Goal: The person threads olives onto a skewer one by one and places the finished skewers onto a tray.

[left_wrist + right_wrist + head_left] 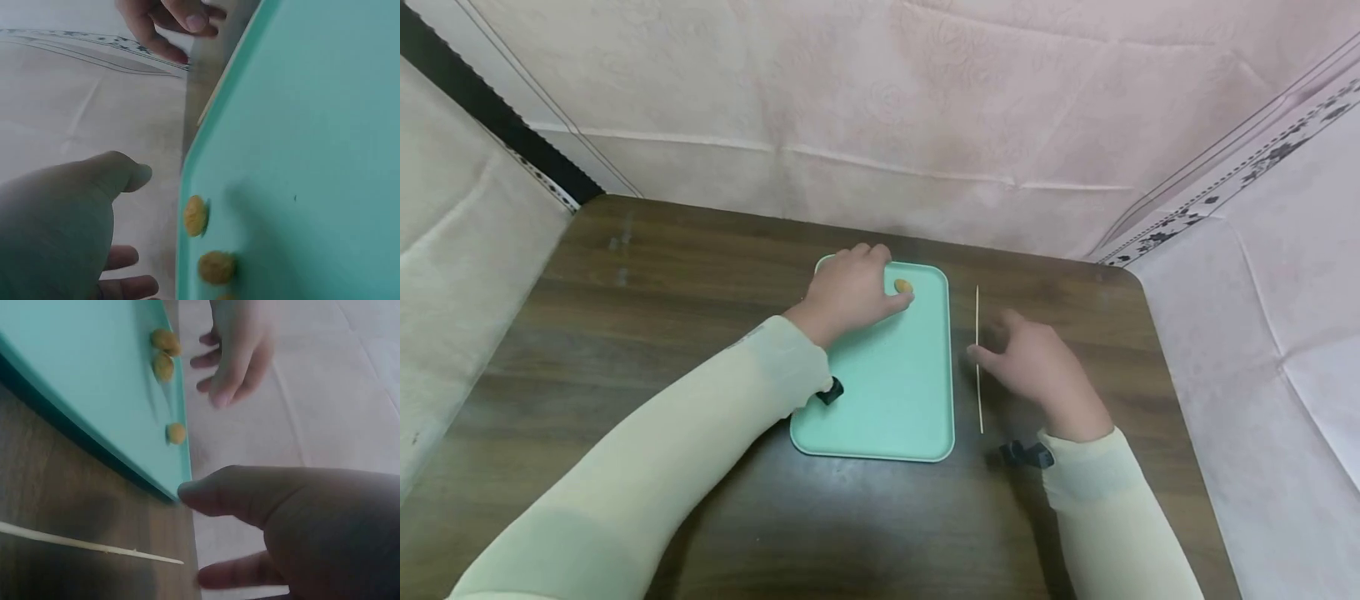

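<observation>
My left hand (853, 292) hovers above the far end of a mint-green tray (887, 408), its thumb spread from its fingers and nothing in its grasp. Small round golden-brown balls lie along that end; one ball (903, 286) shows beside the thumb in the head view, the others hidden by the hand. From the right wrist, a pair of balls (164, 367) sits close together and a single ball (176, 433) lies apart. To the tray's right, my right hand (1037, 358) hangs over a thin wooden skewer (980, 400), fingers loosely extended and holding nothing.
Under everything is a dark wood-grain table (700, 500). Pale cloth (880, 100) hangs behind its far edge and along both sides, with a floral border (1195, 217) at the right. Dark straps (1026, 454) sit at the wrists.
</observation>
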Tool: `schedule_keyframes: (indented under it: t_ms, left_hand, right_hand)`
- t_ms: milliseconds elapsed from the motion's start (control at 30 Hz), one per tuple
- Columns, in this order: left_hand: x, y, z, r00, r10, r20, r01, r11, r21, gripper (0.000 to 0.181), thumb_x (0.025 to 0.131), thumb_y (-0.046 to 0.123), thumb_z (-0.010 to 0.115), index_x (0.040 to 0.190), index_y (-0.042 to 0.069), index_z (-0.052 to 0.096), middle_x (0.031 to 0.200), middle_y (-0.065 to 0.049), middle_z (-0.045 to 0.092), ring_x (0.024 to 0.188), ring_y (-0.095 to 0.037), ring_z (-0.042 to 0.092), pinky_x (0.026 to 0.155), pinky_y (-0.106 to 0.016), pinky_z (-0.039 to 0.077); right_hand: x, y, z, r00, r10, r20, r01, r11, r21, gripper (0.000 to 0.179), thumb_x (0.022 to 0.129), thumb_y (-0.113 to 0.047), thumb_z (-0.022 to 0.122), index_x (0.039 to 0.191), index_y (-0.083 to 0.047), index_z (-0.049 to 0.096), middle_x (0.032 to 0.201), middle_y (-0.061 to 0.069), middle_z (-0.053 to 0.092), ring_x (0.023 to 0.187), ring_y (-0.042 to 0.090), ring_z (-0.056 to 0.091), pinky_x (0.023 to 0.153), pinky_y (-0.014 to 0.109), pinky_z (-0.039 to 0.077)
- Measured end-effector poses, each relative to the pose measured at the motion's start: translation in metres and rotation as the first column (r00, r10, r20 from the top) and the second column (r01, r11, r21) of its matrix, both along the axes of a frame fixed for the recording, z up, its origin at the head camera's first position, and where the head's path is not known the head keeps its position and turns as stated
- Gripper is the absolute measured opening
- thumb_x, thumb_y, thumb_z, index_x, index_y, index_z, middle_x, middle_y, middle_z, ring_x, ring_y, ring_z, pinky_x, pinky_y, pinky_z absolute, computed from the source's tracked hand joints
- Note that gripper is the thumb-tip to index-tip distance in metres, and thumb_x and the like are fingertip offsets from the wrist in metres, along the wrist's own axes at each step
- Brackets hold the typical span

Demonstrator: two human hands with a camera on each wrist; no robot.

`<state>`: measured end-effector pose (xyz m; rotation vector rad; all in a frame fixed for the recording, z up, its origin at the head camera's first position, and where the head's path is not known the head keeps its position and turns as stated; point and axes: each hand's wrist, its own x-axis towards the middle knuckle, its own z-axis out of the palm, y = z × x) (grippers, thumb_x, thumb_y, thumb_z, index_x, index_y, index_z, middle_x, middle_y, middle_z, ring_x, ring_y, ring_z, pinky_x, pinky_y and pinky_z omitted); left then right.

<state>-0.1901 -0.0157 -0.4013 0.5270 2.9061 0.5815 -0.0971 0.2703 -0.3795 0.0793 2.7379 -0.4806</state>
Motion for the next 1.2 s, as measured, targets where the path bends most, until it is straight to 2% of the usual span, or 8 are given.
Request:
schedule_keyframes:
  t_ms: [100, 200, 267, 333, 467, 700, 967, 1200]
  left_hand:
    - [-0.004, 0.011, -0.002, 1.000, 0.014, 0.010, -0.013, 0.999, -0.049, 0.068, 0.102, 0.065, 0.066, 0.142, 0.010, 0.060, 0.127, -0.006, 0.064, 0.110, -0.029, 0.061, 0.098, -0.046, 0.057]
    - [-0.006, 0.019, -0.003, 1.000, 0.021, 0.020, -0.019, 0.995, -0.098, 0.078, 0.102, 0.072, 0.067, 0.146, 0.008, 0.060, 0.130, -0.008, 0.065, 0.116, -0.029, 0.063, 0.106, -0.046, 0.057]
    - [-0.008, 0.023, -0.006, 0.999, 0.038, 0.022, -0.035, 0.993, -0.114, 0.079, 0.102, 0.073, 0.067, 0.144, 0.007, 0.062, 0.128, -0.008, 0.065, 0.116, -0.028, 0.062, 0.105, -0.046, 0.057]
    - [-0.009, 0.026, -0.011, 0.998, 0.065, 0.027, -0.061, 0.990, -0.126, 0.074, 0.102, 0.073, 0.068, 0.139, 0.009, 0.064, 0.123, -0.007, 0.064, 0.111, -0.028, 0.062, 0.099, -0.046, 0.059]
    - [-0.011, 0.030, -0.020, 0.993, 0.112, 0.041, -0.106, 0.986, -0.130, 0.065, 0.101, 0.071, 0.070, 0.127, 0.012, 0.065, 0.114, -0.006, 0.061, 0.104, -0.028, 0.062, 0.089, -0.047, 0.060]
    - [-0.012, 0.032, -0.028, 0.989, 0.141, 0.034, -0.136, 0.984, -0.114, 0.052, 0.103, 0.064, 0.072, 0.117, 0.014, 0.065, 0.112, -0.005, 0.059, 0.100, -0.029, 0.062, 0.087, -0.049, 0.058]
    - [-0.011, 0.033, -0.031, 0.992, 0.125, 0.000, -0.125, 0.989, -0.084, 0.034, 0.105, 0.050, 0.066, 0.096, 0.018, 0.062, 0.102, -0.002, 0.057, 0.091, -0.025, 0.058, 0.080, -0.046, 0.052]
    - [-0.014, 0.036, -0.038, 0.993, 0.114, -0.030, -0.115, 0.992, -0.049, 0.027, 0.104, 0.042, 0.062, 0.089, 0.019, 0.059, 0.096, -0.001, 0.056, 0.086, -0.025, 0.056, 0.075, -0.044, 0.050]
  right_hand:
    - [-0.001, -0.003, 0.000, 0.998, -0.015, 0.058, 0.013, 1.000, 0.026, 0.087, 0.102, -0.066, 0.072, 0.159, -0.003, 0.055, 0.146, 0.026, 0.070, 0.131, 0.046, 0.070, 0.104, 0.068, 0.060]
    - [-0.002, -0.005, -0.002, 0.995, 0.000, 0.098, -0.004, 0.999, 0.044, 0.060, 0.100, -0.061, 0.075, 0.119, -0.004, 0.075, 0.106, 0.017, 0.078, 0.096, 0.035, 0.074, 0.079, 0.052, 0.063]
    - [-0.002, -0.007, -0.004, 0.992, 0.018, 0.121, -0.023, 0.999, 0.046, 0.047, 0.100, -0.054, 0.077, 0.092, -0.008, 0.074, 0.083, 0.008, 0.072, 0.076, 0.027, 0.068, 0.066, 0.042, 0.057]
    - [-0.002, -0.008, -0.005, 0.986, 0.033, 0.164, -0.038, 0.999, 0.031, 0.045, 0.100, -0.049, 0.077, 0.079, -0.010, 0.071, 0.071, 0.005, 0.068, 0.066, 0.023, 0.067, 0.059, 0.037, 0.053]
    - [0.000, -0.008, -0.008, 0.969, 0.040, 0.243, -0.038, 0.999, -0.014, 0.038, 0.102, -0.042, 0.078, 0.082, -0.010, 0.076, 0.074, 0.006, 0.073, 0.064, 0.022, 0.074, 0.060, 0.035, 0.057]
    - [0.004, -0.002, -0.017, 0.960, 0.070, 0.272, -0.046, 0.994, -0.095, 0.032, 0.101, -0.035, 0.082, 0.081, -0.009, 0.079, 0.067, 0.006, 0.074, 0.058, 0.020, 0.074, 0.062, 0.034, 0.061]
    - [0.005, 0.006, -0.024, 0.951, 0.047, 0.306, 0.016, 0.980, -0.201, 0.024, 0.101, -0.025, 0.083, 0.088, -0.006, 0.077, 0.072, 0.009, 0.076, 0.058, 0.020, 0.074, 0.058, 0.035, 0.066]
    - [0.004, 0.009, -0.025, 0.942, 0.030, 0.334, 0.060, 0.965, -0.257, 0.018, 0.103, -0.018, 0.079, 0.092, -0.004, 0.076, 0.074, 0.011, 0.078, 0.058, 0.020, 0.075, 0.058, 0.034, 0.065]
